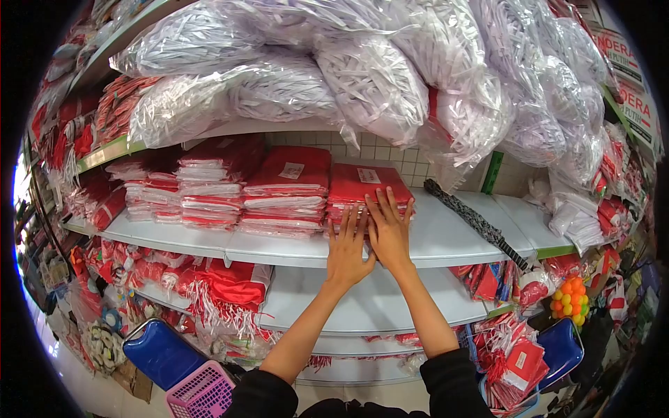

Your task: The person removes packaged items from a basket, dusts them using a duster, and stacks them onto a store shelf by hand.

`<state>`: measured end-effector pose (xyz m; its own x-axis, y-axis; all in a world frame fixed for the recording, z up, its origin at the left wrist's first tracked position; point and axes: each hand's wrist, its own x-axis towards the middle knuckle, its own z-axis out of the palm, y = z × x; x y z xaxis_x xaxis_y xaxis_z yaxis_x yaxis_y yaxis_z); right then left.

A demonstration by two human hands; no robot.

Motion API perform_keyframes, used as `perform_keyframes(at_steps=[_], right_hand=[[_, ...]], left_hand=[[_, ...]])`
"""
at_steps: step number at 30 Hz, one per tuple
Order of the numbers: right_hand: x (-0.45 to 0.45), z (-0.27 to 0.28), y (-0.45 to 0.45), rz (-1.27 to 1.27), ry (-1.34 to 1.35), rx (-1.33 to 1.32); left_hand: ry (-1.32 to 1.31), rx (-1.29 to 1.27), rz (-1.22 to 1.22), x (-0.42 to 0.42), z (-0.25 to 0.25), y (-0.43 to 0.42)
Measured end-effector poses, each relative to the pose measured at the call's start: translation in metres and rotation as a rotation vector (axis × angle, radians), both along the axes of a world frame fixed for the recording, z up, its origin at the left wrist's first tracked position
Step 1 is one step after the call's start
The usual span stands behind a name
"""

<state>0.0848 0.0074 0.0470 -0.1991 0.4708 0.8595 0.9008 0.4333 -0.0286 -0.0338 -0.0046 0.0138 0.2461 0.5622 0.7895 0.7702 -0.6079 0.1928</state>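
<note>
On the middle shelf, a stack of folded red and white cloth packs in clear plastic sits at the right end of a row of similar stacks. My left hand lies with fingers stretched against the front of this stack. Beside it, my right hand rests flat with spread fingers on the stack's front right edge. Both hands touch the packs without gripping any. Directly left stands another red and white stack with a white label on top.
Plastic bags of white strips hang over the shelf from above. A dark patterned folded umbrella-like item lies right on the shelf. Below are a pink basket, a blue stool-like seat and a basket of red packs.
</note>
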Motion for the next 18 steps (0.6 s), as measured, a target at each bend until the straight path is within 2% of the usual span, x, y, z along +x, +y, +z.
perform_keyframes(at_steps=[8, 11, 14, 18], right_hand=[[0.015, -0.038, -0.046, 0.057, 0.093, -0.012], [0.028, -0.064, -0.078, 0.072, 0.135, -0.043], [0.048, -0.111, -0.119, 0.059, 0.212, -0.159], [0.093, -0.204, -0.188, -0.073, 0.289, -0.416]], left_hand=[[-0.091, 0.102, -0.110, 0.003, -0.015, -0.005], [-0.098, 0.052, -0.032, 0.013, -0.040, -0.038], [-0.189, -0.013, -0.082, 0.034, -0.108, -0.071], [-0.097, -0.345, -0.159, 0.073, -0.214, -0.131]])
